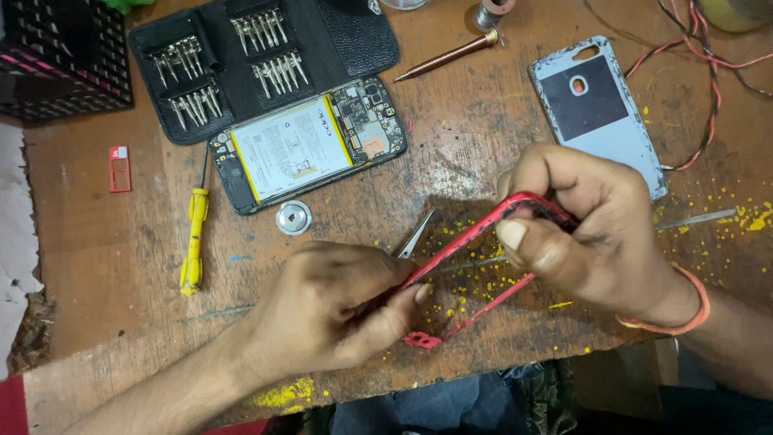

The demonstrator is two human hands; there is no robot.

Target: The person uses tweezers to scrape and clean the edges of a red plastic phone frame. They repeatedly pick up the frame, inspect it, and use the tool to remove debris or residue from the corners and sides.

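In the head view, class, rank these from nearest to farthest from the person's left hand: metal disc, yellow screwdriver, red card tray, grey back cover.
1. metal disc, just above the left hand
2. yellow screwdriver, to its left
3. red card tray, far left
4. grey back cover, upper right

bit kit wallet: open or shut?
Open. The black screwdriver bit case lies unfolded flat on the wooden table, its rows of metal bits exposed, behind the opened phone.
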